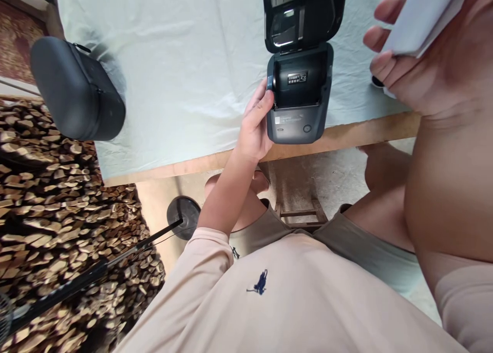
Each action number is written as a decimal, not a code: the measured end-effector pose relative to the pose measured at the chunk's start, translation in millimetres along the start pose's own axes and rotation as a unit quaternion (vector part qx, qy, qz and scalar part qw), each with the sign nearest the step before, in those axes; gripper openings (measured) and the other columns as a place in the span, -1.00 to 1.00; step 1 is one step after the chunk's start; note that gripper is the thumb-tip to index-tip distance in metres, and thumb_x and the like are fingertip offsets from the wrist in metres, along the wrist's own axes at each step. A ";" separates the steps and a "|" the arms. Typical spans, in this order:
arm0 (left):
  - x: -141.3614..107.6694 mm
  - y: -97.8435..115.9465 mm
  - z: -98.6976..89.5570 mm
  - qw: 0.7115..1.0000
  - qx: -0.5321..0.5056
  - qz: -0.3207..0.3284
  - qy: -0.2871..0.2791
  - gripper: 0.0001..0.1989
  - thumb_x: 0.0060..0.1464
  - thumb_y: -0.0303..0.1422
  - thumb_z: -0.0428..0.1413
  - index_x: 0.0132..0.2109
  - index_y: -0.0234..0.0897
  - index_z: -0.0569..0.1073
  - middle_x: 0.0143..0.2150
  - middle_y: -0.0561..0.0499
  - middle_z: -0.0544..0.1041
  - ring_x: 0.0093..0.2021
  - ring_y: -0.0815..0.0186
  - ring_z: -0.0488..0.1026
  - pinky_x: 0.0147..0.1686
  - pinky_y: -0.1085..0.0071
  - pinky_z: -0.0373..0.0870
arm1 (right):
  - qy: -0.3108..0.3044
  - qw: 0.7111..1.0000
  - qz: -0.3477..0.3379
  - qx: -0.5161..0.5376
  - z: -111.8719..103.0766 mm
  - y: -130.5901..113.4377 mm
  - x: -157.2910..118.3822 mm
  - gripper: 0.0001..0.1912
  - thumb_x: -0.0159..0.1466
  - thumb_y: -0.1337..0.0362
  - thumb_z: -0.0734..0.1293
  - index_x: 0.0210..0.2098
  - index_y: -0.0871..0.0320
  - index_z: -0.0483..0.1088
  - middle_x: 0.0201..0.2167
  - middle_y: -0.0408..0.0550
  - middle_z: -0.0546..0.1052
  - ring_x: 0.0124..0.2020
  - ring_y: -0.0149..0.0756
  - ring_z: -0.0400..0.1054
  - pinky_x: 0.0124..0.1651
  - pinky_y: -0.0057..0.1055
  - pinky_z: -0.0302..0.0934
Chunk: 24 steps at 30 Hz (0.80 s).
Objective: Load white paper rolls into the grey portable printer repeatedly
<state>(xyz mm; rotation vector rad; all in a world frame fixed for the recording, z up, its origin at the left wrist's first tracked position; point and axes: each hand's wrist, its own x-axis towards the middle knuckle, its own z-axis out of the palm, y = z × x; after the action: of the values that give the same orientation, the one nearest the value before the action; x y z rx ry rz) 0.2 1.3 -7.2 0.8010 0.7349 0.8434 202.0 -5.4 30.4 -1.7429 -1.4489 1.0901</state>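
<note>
A dark label printer stands near the table's front edge with its lid raised and its compartment exposed. Inside the bay a small printed sticker is visible, but no roll. My left hand grips the printer's left side, thumb on the near rim and fingers around the outer wall. Up at the right, close to the camera, my right hand holds a smooth white roll-like piece, apart from the printer. The frame's top edge cuts off part of this piece and of the lid.
A dark zipped case sits at the table's left end on the pale cloth. Partly behind my right hand lies a small dark object. Stacked firewood and a black stand are to the left below.
</note>
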 end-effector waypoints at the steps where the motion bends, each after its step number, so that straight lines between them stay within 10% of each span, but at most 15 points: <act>1: 0.4 -0.2 0.3 1.000 -0.002 0.001 0.001 -0.62 -0.01 -0.25 -0.14 -0.02 -0.25 0.16 -0.12 0.07 0.34 0.16 0.25 -0.03 0.07 0.31 0.18 | -0.017 0.996 0.014 0.081 2.9 -1.7 -3.0 -0.47 0.05 0.14 -0.20 0.03 0.05 -0.18 0.00 -0.17 0.05 -0.19 -0.73 0.16 -0.39 -0.74 0.08; 9: 4.5 -1.2 2.3 0.999 0.005 0.011 -0.030 -0.65 0.03 -0.30 -0.22 -0.01 -0.21 0.15 -0.10 0.10 0.33 0.13 0.30 0.05 0.09 0.31 0.15 | -0.007 0.978 -0.058 0.201 16.5 -16.4 -19.8 -0.55 0.03 0.25 0.03 -0.05 -0.01 -0.08 -0.17 -0.21 0.12 -0.18 -0.68 0.17 -0.16 -0.56 0.24; 16: 4.1 0.7 12.0 0.998 0.060 0.025 -0.010 -0.60 0.00 -0.30 -0.14 0.03 -0.15 0.09 -0.02 0.14 0.27 0.19 0.34 -0.12 0.13 0.38 0.09 | 0.099 0.941 -0.192 -0.262 26.7 -24.3 -28.3 -0.65 0.06 0.08 0.04 -0.22 0.13 0.11 -0.33 -0.24 0.25 -0.30 -0.74 0.13 -0.24 -0.65 0.08; 24: 8.3 -4.1 7.6 0.995 0.075 0.051 -0.033 -0.57 -0.04 -0.28 -0.09 0.03 -0.08 0.09 0.02 0.18 0.23 0.20 0.29 -0.22 0.16 0.37 0.04 | 0.072 0.921 -0.149 -0.353 40.4 -14.9 -16.7 -0.75 0.06 0.19 0.00 -0.29 0.04 0.14 -0.41 -0.22 0.27 -0.32 -0.59 0.10 -0.15 -0.39 0.02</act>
<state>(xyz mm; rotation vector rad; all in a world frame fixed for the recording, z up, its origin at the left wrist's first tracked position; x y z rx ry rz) 11.8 4.3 -8.8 1.0033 0.7080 0.8567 158.4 -20.4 27.7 -1.9066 -2.0839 0.2665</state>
